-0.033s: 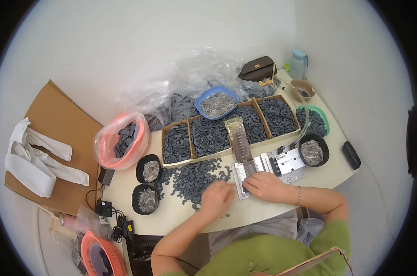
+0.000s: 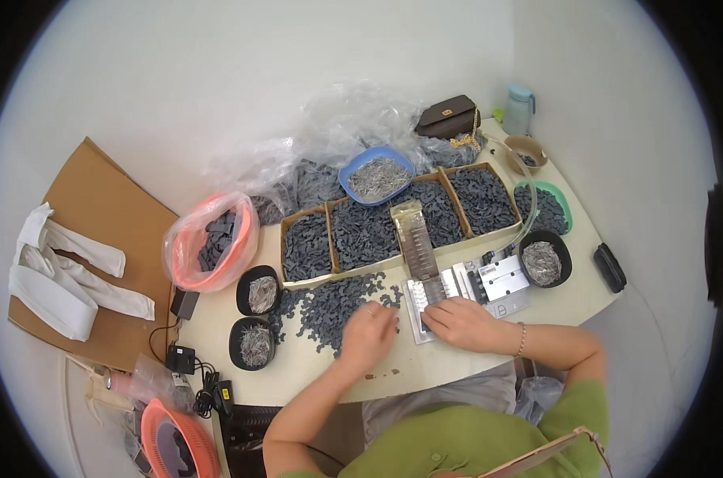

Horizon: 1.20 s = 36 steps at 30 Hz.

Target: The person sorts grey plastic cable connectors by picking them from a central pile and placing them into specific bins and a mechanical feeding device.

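Observation:
My left hand (image 2: 368, 334) is curled at the right edge of a loose pile of small dark grey plastic parts (image 2: 335, 309). Its fingertips are drawn together; anything between them is too small to make out. My right hand (image 2: 462, 323), a bracelet at its wrist, rests on a light metal fixture plate (image 2: 416, 309). Those fingers are bent and pressed close over the plate's row of slots, hiding what they hold. Beyond them, a clear slotted rack (image 2: 414, 237) leans from the fixture over the parts box. To the right of the plate sits a silver metal block (image 2: 503, 278) with a hose.
A long divided cardboard box (image 2: 327, 209) full of grey parts spans the table. Metal pins fill a blue tray (image 2: 344, 177) and black bowls (image 2: 567, 256) (image 2: 237, 355) (image 2: 240, 301). A pink basket (image 2: 250, 253) stands left, a black case (image 2: 609, 268) right.
My left hand has shifted slightly left and away from me, toward the pile of grey parts. The right hand stays on the fixture plate.

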{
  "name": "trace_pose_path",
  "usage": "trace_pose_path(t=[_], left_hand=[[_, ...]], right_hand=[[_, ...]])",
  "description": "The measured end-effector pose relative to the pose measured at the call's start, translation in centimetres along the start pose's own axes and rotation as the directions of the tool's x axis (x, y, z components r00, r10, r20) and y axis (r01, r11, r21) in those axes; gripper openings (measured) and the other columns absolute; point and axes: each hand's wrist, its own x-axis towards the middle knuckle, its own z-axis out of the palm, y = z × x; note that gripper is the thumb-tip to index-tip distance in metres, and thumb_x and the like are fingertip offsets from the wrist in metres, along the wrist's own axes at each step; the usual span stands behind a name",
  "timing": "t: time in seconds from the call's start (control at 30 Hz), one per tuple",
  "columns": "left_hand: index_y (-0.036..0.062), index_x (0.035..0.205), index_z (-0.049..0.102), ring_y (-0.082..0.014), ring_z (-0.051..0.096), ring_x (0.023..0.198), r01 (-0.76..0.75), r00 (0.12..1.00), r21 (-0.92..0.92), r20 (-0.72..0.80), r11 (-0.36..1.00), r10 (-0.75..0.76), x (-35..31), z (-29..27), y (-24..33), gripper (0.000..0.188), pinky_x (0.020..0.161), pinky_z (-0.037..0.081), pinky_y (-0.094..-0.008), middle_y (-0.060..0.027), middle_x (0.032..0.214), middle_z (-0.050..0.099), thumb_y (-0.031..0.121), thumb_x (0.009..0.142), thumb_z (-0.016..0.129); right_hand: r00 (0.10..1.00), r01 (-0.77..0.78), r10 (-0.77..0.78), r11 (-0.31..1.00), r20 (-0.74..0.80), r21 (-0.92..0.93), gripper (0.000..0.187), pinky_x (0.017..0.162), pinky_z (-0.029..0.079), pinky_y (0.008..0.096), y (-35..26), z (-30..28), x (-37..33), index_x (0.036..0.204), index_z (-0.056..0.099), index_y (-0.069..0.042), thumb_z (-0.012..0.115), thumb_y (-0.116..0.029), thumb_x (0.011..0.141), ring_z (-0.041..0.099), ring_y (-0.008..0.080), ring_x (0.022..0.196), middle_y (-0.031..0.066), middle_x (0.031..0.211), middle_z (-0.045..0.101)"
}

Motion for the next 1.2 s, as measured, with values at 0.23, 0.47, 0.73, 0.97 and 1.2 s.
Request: trace_pose_path(t=[0.23,0.47,0.73,0.97,1.2], left_hand=[[0.0019,0.085,0.066,-0.0291,0.057,0.088,0.047,0.998,-0.004,0.033,0.999,-0.047,1.3,-0.4,-3.4,0.011,0.074,0.047,-0.0375,-0.01,0.085,0.059,0.005,0.075,0.07],[0.0005,0.089,0.064,-0.0251,0.06,0.077,0.211,0.977,-0.113,0.046,0.971,-0.207,1.9,-1.7,-3.7,0.012,0.066,0.048,-0.0335,-0.0096,0.086,0.059,-0.003,0.078,0.065],[0.0037,0.1,0.069,-0.0204,0.064,0.073,0.191,0.977,-0.414,0.171,0.89,-0.13,1.3,-0.2,-2.1,0.019,0.063,0.049,-0.0281,-0.0094,0.085,0.063,-0.001,0.082,0.065],[0.0076,0.09,0.07,-0.0235,0.06,0.064,-0.181,0.983,0.018,-0.03,0.983,0.182,2.4,3.2,0.7,0.014,0.058,0.05,-0.0347,-0.007,0.074,0.06,0.012,0.078,0.07],[0.0078,0.094,0.07,-0.0221,0.06,0.065,-0.148,0.983,0.197,0.137,0.969,0.122,-0.2,1.6,1.9,0.02,0.055,0.049,-0.0331,-0.0059,0.073,0.06,0.015,0.076,0.072]], right_hand=[[0.956,-0.05,0.041,0.999,0.291,0.022,0.019,0.072,0.044,0.0325,1.0,-0.9,3.0,0.088,0.064,-0.006,0.064,-0.016,0.071,0.057,0.0201,0.083,0.0027,0.089,0.059],[0.993,-0.072,0.048,0.967,0.106,0.243,0.006,0.073,0.045,0.037,2.0,4.9,7.2,0.079,0.063,-0.008,0.063,-0.011,0.074,0.059,0.0252,0.083,0.0068,0.083,0.06],[0.927,-0.37,0.245,0.723,0.284,0.584,0.013,0.074,0.05,0.0407,5.3,0.7,5.4,0.092,0.065,-0.004,0.063,-0.009,0.081,0.064,0.0306,0.083,0.0142,0.085,0.064],[0.898,-0.421,0.284,0.779,0.337,0.464,0.013,0.07,0.051,0.0404,5.6,-0.3,3.7,0.09,0.065,-0.005,0.066,-0.014,0.081,0.064,0.0293,0.079,0.0107,0.085,0.063],[0.976,-0.186,0.157,0.96,0.148,0.208,0.019,0.068,0.05,0.0377,3.0,1.8,0.9,0.09,0.064,-0.004,0.067,-0.019,0.079,0.059,0.0257,0.08,0.0083,0.087,0.059]])
